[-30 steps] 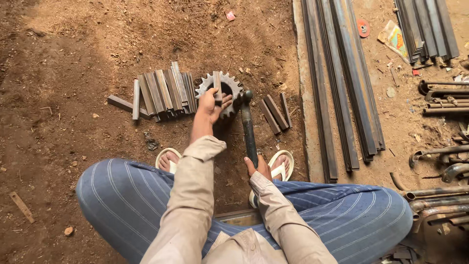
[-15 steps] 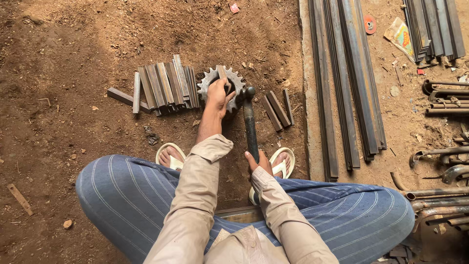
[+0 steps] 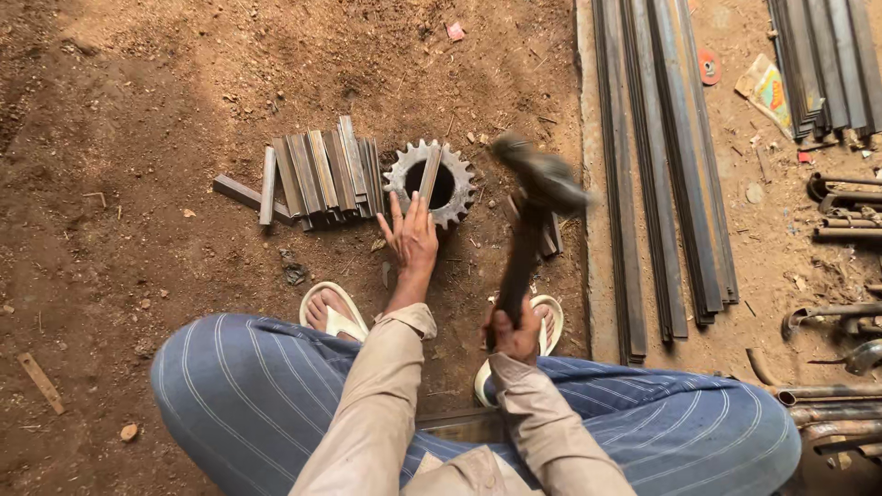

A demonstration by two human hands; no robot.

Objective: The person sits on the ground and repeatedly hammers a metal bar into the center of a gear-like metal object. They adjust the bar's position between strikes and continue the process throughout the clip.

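The person sat low over bare brown dirt, knees apart in blue striped cloth, both feet in pale sandals.

The left hand (image 3: 412, 237) reached forward with its fingers spread flat, fingertips touching the near rim of a toothed metal gear (image 3: 429, 182) that lay flat on the ground. The hand was not clenched — it pressed or steadied rather than gripped. A short flat metal strip (image 3: 429, 174) stood tilted across the gear's round opening, its lower end just above the fingertips.

The right hand (image 3: 514, 332) was clenched around the dark handle of a hammer (image 3: 531, 213), held close to the right knee. The hammer's head was raised above the ground and blurred, up and to the right of the gear, so its exact shape could not be made out.

Just left of the gear lay a row of short metal strips (image 3: 322, 179), packed side by side, with one longer piece (image 3: 266, 186) laid across another at the row's left end. A few more short pieces (image 3: 549, 234) lay on the dirt behind the hammer handle, partly hidden by it.

Further right, well apart from the gear, long steel bars (image 3: 666, 156) ran away from the person in a tight bundle. Bent pipes (image 3: 841, 216) lay at the far right edge.
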